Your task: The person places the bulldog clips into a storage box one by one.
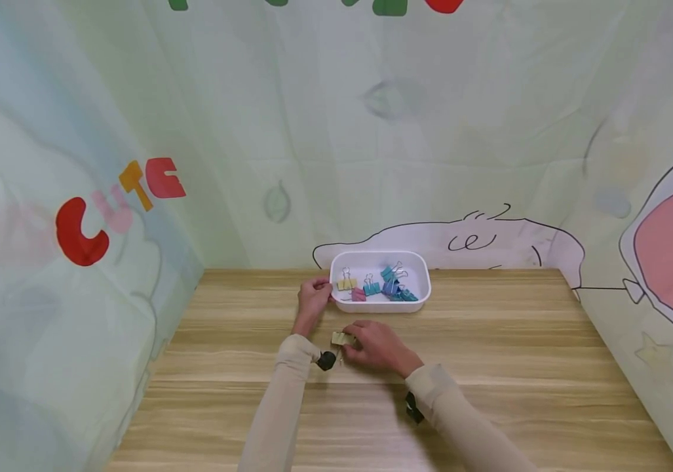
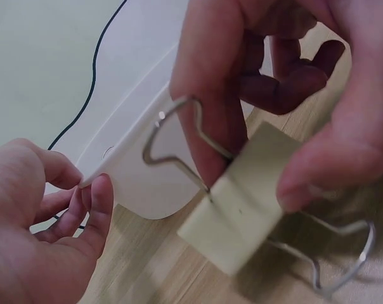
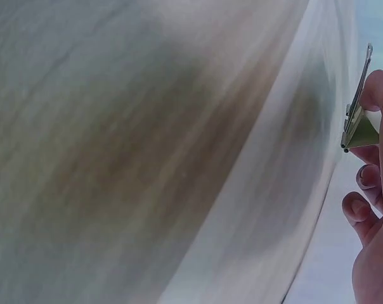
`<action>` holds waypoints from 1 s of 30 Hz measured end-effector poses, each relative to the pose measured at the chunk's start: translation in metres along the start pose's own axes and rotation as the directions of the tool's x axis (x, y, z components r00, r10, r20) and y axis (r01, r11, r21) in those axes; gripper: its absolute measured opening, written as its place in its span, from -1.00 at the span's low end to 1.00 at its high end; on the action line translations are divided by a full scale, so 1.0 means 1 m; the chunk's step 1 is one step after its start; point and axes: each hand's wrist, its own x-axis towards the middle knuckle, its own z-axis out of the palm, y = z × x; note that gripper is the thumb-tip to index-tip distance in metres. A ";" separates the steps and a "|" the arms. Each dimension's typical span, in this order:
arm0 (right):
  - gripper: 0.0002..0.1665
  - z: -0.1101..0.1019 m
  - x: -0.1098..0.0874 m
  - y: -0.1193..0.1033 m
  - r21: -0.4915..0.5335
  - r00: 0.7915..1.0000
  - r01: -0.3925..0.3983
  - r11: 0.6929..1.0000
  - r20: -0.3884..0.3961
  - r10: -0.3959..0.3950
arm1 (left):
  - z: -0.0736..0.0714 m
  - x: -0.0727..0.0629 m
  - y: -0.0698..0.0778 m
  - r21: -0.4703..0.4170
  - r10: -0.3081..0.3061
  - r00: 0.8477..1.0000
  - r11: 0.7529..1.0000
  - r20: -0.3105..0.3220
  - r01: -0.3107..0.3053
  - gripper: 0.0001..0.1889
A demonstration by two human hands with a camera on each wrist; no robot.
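Observation:
A pale yellow binder clip point(image 2: 239, 199) is pinched between the thumb and finger of my right hand point(image 1: 374, 344), in front of the white tray point(image 1: 380, 307). Its wire handles stick out on either side in the left wrist view. My left hand point(image 1: 314, 301) pinches the tray's left rim between thumb and fingers. Inside the tray lie a yellow binder clip point(image 1: 346, 284), a pink one point(image 1: 358, 295), a teal one point(image 1: 371, 288) and, to the right, a cluster of blue and teal clips point(image 1: 395, 288). In the right wrist view the held clip point(image 3: 359, 130) shows edge-on.
The tray stands at the back edge of a wooden table point(image 1: 519, 354). A printed curtain point(image 1: 342, 131) hangs directly behind it and along both sides. Black straps with small devices sit at both wrists.

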 end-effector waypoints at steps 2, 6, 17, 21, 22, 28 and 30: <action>-0.62 -0.001 0.000 0.002 -0.015 1.000 0.004 1.000 -0.014 -0.004 | 0.000 0.000 0.001 0.003 -0.004 1.000 1.000 0.001 0.004 -0.68; -0.64 -0.006 0.000 0.006 -0.033 0.999 0.012 0.999 -0.032 -0.013 | 0.001 0.000 0.001 0.003 -0.006 1.000 1.000 0.001 0.006 -0.68; -0.65 -0.026 0.003 0.016 -0.058 0.996 0.055 0.997 -0.067 -0.059 | -0.001 -0.003 0.002 -0.007 0.006 1.000 1.000 0.005 -0.006 -0.69; -0.66 -0.032 0.004 0.019 -0.081 0.995 0.060 0.995 -0.073 -0.066 | -0.002 -0.002 0.001 -0.010 0.010 1.000 1.000 0.008 -0.010 -0.69; -0.66 -0.034 0.004 0.020 -0.088 0.995 0.059 0.994 -0.072 -0.065 | -0.002 -0.002 0.001 -0.011 0.009 1.000 1.000 0.009 -0.009 -0.69; -0.62 -0.046 0.006 0.022 -0.123 0.997 0.031 0.992 -0.068 -0.040 | -0.001 -0.002 0.002 -0.007 -0.003 1.000 1.000 0.004 0.003 -0.69; -0.60 -0.050 0.007 0.023 -0.128 0.996 0.025 0.991 -0.076 -0.035 | -0.001 -0.002 0.002 -0.005 -0.009 1.000 1.000 0.003 0.009 -0.68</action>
